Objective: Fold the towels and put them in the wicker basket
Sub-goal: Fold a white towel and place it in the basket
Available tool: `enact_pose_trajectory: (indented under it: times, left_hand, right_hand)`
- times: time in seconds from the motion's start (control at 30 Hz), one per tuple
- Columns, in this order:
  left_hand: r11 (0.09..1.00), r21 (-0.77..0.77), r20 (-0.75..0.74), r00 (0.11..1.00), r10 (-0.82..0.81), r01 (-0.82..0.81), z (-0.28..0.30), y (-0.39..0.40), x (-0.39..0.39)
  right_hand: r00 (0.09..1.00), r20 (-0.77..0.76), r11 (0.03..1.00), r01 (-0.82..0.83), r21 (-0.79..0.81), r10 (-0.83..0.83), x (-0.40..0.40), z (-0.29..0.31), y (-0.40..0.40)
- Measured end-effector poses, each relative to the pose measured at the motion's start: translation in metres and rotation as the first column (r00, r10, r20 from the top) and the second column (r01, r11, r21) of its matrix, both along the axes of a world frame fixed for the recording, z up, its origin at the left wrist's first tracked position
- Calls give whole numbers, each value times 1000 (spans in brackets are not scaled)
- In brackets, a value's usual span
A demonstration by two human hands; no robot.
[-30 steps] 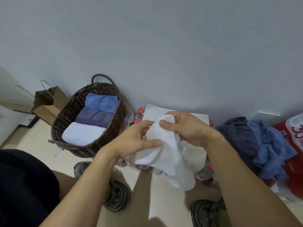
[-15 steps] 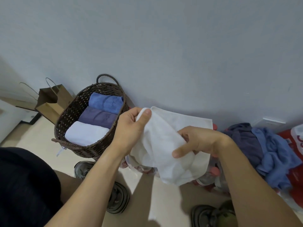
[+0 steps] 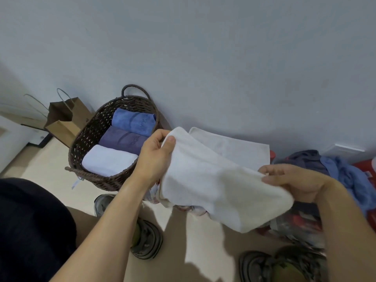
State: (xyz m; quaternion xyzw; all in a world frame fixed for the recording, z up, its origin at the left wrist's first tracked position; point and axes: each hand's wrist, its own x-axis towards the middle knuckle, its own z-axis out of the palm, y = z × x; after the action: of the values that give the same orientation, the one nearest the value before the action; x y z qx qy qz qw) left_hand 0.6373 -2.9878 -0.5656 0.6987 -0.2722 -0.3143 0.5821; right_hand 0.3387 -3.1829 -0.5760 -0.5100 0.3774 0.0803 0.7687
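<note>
I hold a white towel (image 3: 213,186) stretched in the air between both hands. My left hand (image 3: 155,154) pinches its upper left corner with thumb over the cloth. My right hand (image 3: 295,180) grips its right edge. Behind it lies another white towel (image 3: 234,147), flat on a pack of bottles. The dark wicker basket (image 3: 85,139) stands at the left against the wall, just beside my left hand. In it lie a rolled blue towel (image 3: 133,122), a purple one (image 3: 120,140) and a white one (image 3: 105,159).
A heap of dark and blue towels (image 3: 333,169) lies at the right by the wall, next to a red package (image 3: 366,169). A brown paper bag (image 3: 65,119) stands left of the basket. My shoes (image 3: 146,239) rest on the pale floor below.
My hands have moved apart, the left up and left, the right out to the right, spreading the bunched white towel open between them.
</note>
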Motion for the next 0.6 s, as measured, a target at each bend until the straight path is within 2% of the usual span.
enact_pose_trajectory:
  times: [0.07, 0.13, 0.2, 0.27, 0.4, 0.5, 0.6]
  left_hand:
    - [996, 72, 39, 998, -56, 53, -10, -2, 3]
    - [991, 115, 43, 996, -77, 71, -20, -7, 3]
    - [987, 148, 86, 994, -71, 57, -28, -15, 4]
    - [984, 175, 140, 989, -56, 31, -34, -25, 6]
    - [981, 192, 264, 960, -89, 38, -47, -52, 11]
    - [973, 216, 307, 940, -150, 85, -58, -69, 17]
    - [958, 268, 335, 922, -194, 104, -71, -84, 25]
  right_hand:
    - [959, 88, 961, 274, -32, -270, -1, -2, -7]
    - [838, 224, 861, 508, 7, -497, -1, -5, -15]
    - [748, 323, 805, 586, 89, -580, 5, -9, -17]
    - [697, 377, 786, 593, 173, -610, 13, -18, -16]
    - [622, 354, 711, 660, 243, -698, 25, -38, -19]
    - [645, 349, 708, 701, 84, -680, 29, -52, -21]
    - [646, 291, 588, 763, -267, -706, 33, -68, -25]
